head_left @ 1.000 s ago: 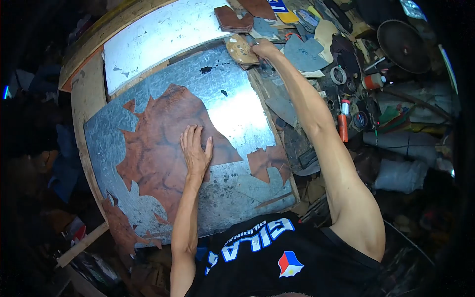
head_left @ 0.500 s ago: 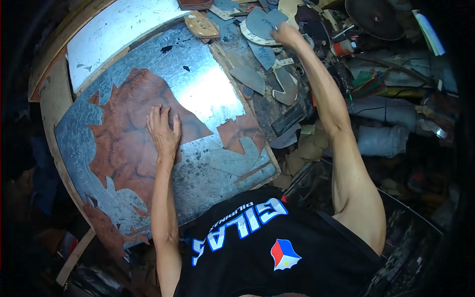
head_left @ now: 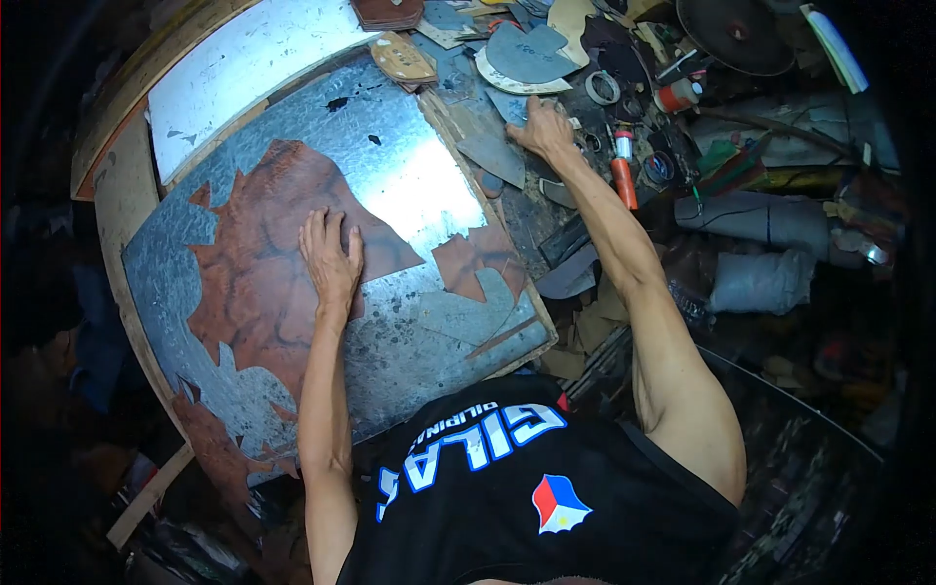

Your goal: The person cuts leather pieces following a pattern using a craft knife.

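Observation:
My left hand [head_left: 331, 258] lies flat with its fingers a little apart on a large piece of brown leather [head_left: 258, 244]. The leather has dark streaks and a ragged, cut-out left edge. A smaller brown leather scrap [head_left: 463, 265] sits to its right on the metal-topped board [head_left: 400, 331]. My right hand [head_left: 546, 129] is over the cluttered bench, fingers apart, beside a blue-grey cut template [head_left: 509, 105]. Nothing can be seen held in it. Another grey template [head_left: 492, 156] is just below and left of that hand.
A rounded grey template [head_left: 526, 54] with writing rests on a pale one at the top. Right of my hand are a tape roll [head_left: 603, 89], an orange-red tube [head_left: 624, 180] and a red-labelled jar [head_left: 678, 96]. A white panel [head_left: 253, 73] borders the board's far side.
My right hand has moved down and left, off the rounded grey template toward the smaller pieces below. The left hand stays on the leather. The view has shifted slightly.

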